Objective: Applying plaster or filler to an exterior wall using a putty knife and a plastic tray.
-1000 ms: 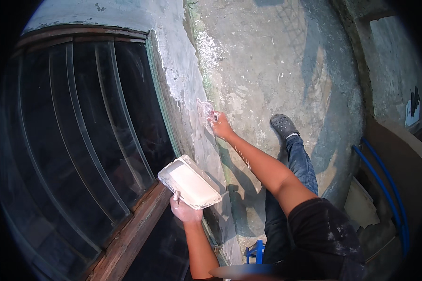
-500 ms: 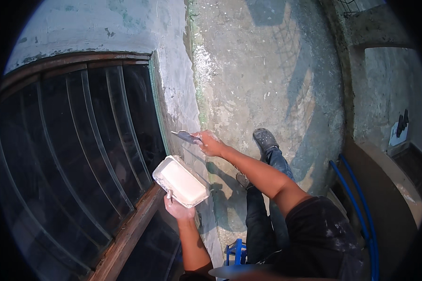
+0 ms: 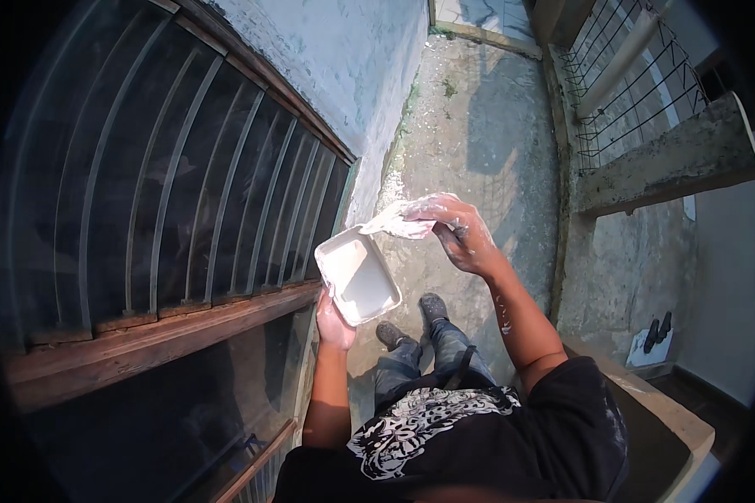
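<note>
My left hand [image 3: 335, 325] grips the near left edge of a white rectangular tub [image 3: 359, 317] with rounded corners, whose inside is coated with white paste. Fingers closed, my right hand [image 3: 468, 236] holds a putty knife [image 3: 394, 220] thickly smeared with white paste. Its blade points left, over the tub's far rim; I cannot tell whether they touch. White smears cover the right fingers and mark the forearm. Most of the knife's handle is hidden in the hand.
On the left is a louvered window [image 3: 201, 176] with a worn wooden frame [image 3: 159, 335]. Beyond it runs a pale plastered wall [image 3: 335, 63]. A concrete walkway [image 3: 461, 109] stretches ahead under my feet. A concrete ledge [image 3: 675, 159] and a wire grille [image 3: 629, 96] stand on the right.
The putty knife has gone from beside the window edge to over the tub, and its blade now carries white paste. My view has swung, showing more of the walkway ahead.
</note>
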### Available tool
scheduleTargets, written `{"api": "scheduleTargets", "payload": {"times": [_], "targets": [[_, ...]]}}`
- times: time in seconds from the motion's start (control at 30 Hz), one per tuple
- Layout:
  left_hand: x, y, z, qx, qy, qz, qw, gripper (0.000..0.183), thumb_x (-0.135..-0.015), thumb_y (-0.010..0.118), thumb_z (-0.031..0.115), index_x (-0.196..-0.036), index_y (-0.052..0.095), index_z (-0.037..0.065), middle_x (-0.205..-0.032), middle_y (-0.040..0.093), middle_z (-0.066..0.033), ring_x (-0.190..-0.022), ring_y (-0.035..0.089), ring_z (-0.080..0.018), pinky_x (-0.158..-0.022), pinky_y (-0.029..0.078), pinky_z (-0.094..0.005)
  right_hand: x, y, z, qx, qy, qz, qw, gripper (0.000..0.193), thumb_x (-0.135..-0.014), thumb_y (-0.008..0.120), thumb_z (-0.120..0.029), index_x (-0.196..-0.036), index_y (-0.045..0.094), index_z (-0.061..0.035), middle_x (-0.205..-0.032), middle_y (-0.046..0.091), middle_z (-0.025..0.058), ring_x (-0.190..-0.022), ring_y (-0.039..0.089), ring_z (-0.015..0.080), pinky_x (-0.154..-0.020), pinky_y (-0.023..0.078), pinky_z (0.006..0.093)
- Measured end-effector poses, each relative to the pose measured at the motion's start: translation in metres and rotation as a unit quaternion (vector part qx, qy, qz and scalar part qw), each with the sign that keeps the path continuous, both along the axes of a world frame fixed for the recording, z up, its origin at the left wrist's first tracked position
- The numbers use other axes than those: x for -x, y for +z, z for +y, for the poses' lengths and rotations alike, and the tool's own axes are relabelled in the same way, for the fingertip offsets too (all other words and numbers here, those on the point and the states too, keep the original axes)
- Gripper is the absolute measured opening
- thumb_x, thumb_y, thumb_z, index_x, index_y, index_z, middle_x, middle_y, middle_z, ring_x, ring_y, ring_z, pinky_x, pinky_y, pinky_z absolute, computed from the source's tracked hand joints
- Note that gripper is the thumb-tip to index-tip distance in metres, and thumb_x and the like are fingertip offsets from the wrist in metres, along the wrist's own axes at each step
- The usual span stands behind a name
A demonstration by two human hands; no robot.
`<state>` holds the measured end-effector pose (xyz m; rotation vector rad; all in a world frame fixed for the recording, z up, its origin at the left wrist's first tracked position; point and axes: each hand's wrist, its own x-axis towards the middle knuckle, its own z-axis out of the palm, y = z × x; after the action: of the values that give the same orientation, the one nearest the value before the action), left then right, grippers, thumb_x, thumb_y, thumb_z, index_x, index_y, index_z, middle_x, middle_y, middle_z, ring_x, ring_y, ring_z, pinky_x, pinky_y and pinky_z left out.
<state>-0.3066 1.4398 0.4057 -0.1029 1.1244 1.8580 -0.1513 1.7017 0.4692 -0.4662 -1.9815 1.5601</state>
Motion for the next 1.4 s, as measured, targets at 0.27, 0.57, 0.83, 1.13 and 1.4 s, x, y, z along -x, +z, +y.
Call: {"api": "scheduleTargets", "payload": {"times": [0.27, 0.57, 0.83, 1.13, 1.4], "targets": [[0.013, 0.048, -0.004, -0.101, -0.133, -0.002, 0.986, 0.042, -0.101, 0.043, 0.021, -0.138, 0.046, 0.002, -0.127, 0.061, -0.0122, -0.114, 0.061, -0.023, -0.099, 0.049, -0.0373, 0.0, 0.071, -0.057, -0.486, 0.212, -0.049, 0.847, 0.04, -0.069, 0.067, -0.003, -0.106, 0.074, -0.0165, -0.117, 0.067, 0.0016, -0.124, 0.054, 0.0231, -0.118, 0.032, 0.0484], [0.014, 0.052, -0.032, -0.066, -0.118, 0.044, 0.99, 0.04, -0.101, 0.043, 0.022, -0.134, 0.051, 0.001, -0.123, 0.064, -0.0105, -0.107, 0.064, -0.0201, -0.094, 0.052, -0.0359, 0.02, 0.052, -0.096, -0.54, 0.282, -0.084, 0.788, 0.034, -0.078, 0.061, -0.01, -0.109, 0.074, -0.016, -0.114, 0.067, 0.0016, -0.123, 0.054, 0.0234, -0.117, 0.033, 0.0422], [0.025, 0.054, -0.041, -0.056, -0.086, 0.04, 0.994, 0.038, -0.099, 0.045, 0.022, -0.13, 0.052, 0.002, -0.118, 0.065, -0.0096, -0.107, 0.064, -0.0202, -0.094, 0.051, -0.035, 0.021, 0.052, -0.09, -0.459, 0.259, -0.052, 0.848, 0.029, -0.078, 0.062, -0.005, -0.105, 0.071, -0.0114, -0.109, 0.068, 0.0048, -0.112, 0.059, 0.0267, -0.104, 0.044, 0.0403], [0.021, 0.051, -0.049, -0.08, -0.06, 0.054, 0.993, 0.042, -0.101, 0.042, 0.025, -0.133, 0.052, 0.0, -0.125, 0.064, -0.0136, -0.112, 0.063, -0.0251, -0.098, 0.05, -0.0384, 0.007, 0.051, -0.088, 0.08, 0.113, -0.024, 0.99, 0.026, -0.093, 0.061, -0.006, -0.118, 0.06, 0.0029, -0.109, 0.069, 0.0112, -0.101, 0.066, 0.0182, -0.092, 0.05, 0.0339], [0.018, 0.034, -0.038, -0.127, -0.015, 0.037, 0.991, 0.048, -0.101, 0.041, 0.029, -0.138, 0.049, -0.001, -0.131, 0.06, -0.0134, -0.118, 0.06, -0.027, -0.104, 0.045, -0.0403, 0.004, 0.017, -0.093, 0.373, 0.044, -0.049, 0.925, 0.027, -0.09, 0.069, -0.014, -0.114, 0.064, -0.0023, -0.103, 0.07, 0.0047, -0.09, 0.068, 0.0127, -0.079, 0.054, 0.0306]]}}
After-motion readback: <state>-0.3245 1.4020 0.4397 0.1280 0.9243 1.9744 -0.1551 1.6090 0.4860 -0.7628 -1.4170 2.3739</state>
